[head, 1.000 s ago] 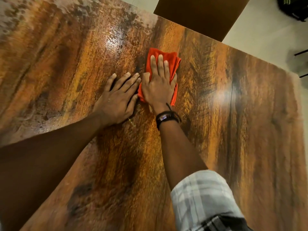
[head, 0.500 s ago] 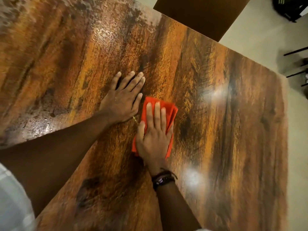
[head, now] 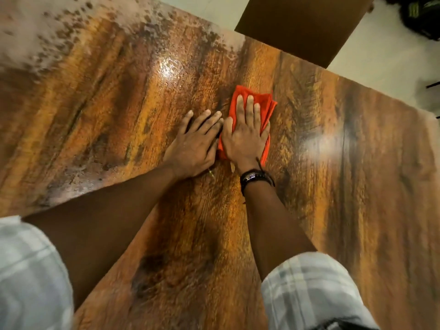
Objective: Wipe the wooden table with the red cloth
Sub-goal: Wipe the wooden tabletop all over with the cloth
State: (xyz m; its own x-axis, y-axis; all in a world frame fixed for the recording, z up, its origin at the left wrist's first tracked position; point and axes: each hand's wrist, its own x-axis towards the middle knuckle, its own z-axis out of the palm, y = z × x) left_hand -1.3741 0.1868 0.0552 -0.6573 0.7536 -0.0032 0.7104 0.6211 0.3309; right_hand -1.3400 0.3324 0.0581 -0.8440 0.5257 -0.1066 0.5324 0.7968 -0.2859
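Red cloth, pressed under the right hand's flat, extended fingers, has slid farther up the wooden table.

No legible text or labels.

Right hand flat, fingers spread, palm down on folded red cloth, pressing it onto wooden desk. Left hand flat on desk just beside cloth, touching its left edge. Black wristbands on right wrist. Pale blotchy patches at desk's far left. Plaid sleeves at bottom.
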